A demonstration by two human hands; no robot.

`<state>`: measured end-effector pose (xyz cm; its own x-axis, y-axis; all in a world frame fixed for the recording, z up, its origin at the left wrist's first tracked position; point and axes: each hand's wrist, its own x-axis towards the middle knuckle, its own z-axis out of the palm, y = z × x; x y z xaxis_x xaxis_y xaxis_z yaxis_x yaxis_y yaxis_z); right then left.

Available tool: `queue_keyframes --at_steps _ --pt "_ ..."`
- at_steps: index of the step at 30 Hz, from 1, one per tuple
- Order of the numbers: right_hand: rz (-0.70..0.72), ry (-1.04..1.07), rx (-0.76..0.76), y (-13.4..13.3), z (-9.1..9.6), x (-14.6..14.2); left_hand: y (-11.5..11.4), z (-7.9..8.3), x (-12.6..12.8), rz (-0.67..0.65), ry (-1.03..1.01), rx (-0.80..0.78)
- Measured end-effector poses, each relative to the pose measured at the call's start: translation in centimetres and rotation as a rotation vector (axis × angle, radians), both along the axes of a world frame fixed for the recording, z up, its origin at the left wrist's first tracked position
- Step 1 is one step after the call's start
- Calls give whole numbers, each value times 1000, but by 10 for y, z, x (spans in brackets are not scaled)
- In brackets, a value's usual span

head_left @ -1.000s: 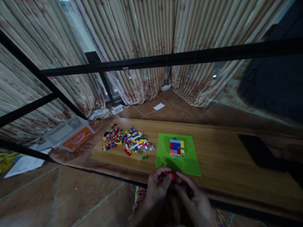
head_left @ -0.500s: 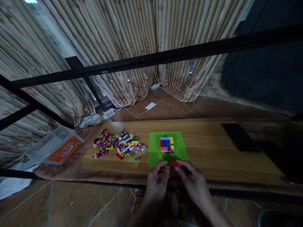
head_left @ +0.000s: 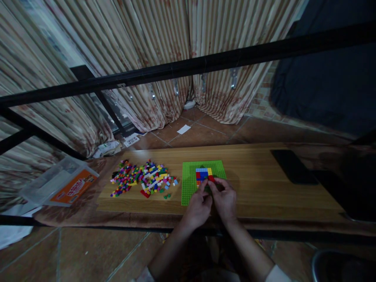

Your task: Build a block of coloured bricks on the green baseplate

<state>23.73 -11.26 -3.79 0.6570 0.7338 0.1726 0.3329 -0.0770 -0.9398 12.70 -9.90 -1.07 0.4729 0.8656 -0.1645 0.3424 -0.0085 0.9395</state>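
Note:
A green studded baseplate (head_left: 188, 192) lies on the wooden board. On it stands a small block of multicoloured toy bricks (head_left: 201, 172), with blue, red and yellow on top. My right hand (head_left: 225, 197) is closed, its thumb and forefinger pinching a red toy brick (head_left: 210, 178) at the block's near right corner. Beside it, my left hand (head_left: 197, 205) has its fingers drawn together at the block's near edge. What the left fingertips grip, if anything, is hidden. Both hands cover the near part of the block.
Two heaps of loose bricks (head_left: 154, 176) lie left of the baseplate. A clear plastic box (head_left: 55, 176) with an orange label stands farther left. Dark flat objects (head_left: 293, 166) rest at the board's right. A black metal bar (head_left: 176, 70) crosses beyond the wooden board (head_left: 252, 172).
Both hands have moved forward from the baseplate's near edge to the brick block. The red brick has travelled with my right hand to the block's corner. The view has shifted slightly.

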Motion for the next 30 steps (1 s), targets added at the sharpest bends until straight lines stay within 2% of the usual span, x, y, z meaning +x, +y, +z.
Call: queue_keyframes --at_steps 6,12,24,30 --pt "77 -7 11 -3 2 6 8 0 -1 -7 8 12" --pt "107 65 43 1 0 11 4 3 0 -36 45 34" --pt "17 420 -30 17 9 15 2 3 5 -47 153 145" --pt "-7 484 -51 26 15 16 2 -2 6 -35 202 222"
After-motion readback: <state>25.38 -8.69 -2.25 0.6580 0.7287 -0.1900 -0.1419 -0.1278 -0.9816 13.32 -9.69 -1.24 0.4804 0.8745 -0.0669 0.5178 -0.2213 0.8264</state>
